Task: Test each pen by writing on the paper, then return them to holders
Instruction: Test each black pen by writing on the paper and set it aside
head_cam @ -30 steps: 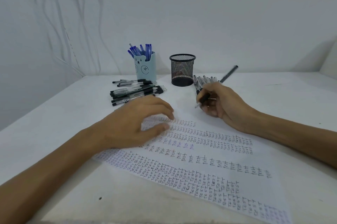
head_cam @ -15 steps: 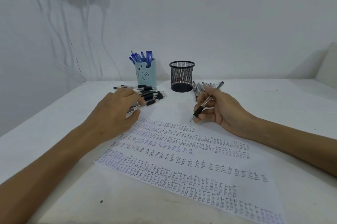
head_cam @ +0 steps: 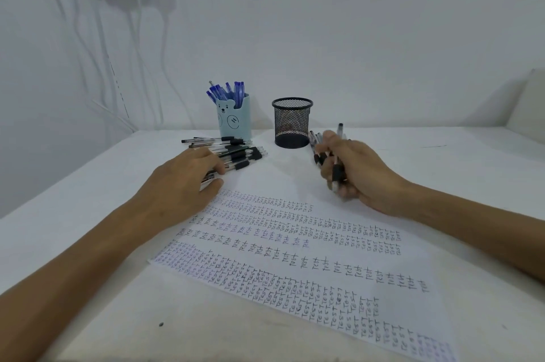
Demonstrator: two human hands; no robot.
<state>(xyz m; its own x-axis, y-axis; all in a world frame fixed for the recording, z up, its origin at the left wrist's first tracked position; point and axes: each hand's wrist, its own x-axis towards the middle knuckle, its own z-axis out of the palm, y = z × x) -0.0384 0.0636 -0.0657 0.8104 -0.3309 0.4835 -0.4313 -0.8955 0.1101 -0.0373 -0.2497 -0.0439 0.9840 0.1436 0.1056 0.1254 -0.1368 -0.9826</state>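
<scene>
A sheet of paper [head_cam: 295, 261] covered in rows of written test words lies on the white table [head_cam: 88, 184]. My right hand [head_cam: 362, 176] is closed around a black pen [head_cam: 337, 167], held nearly upright with its tip down, just past the paper's far edge. My left hand [head_cam: 185, 182] rests on a pile of black pens [head_cam: 236, 152], with thumb and fingers pinching one of them. A light-blue bear holder [head_cam: 234, 123] holds several blue pens [head_cam: 227, 92]. Beside it stands a black mesh holder [head_cam: 292, 123].
A second small group of black pens [head_cam: 315, 140] lies right of the mesh holder, partly hidden by my right hand. White cables [head_cam: 135, 37] hang down the wall at the left. A pale cushion edge [head_cam: 528, 108] shows at the far right.
My left hand left the paper and moved back onto the pile of black pens. My right hand swung its pen from slanted to nearly upright.
</scene>
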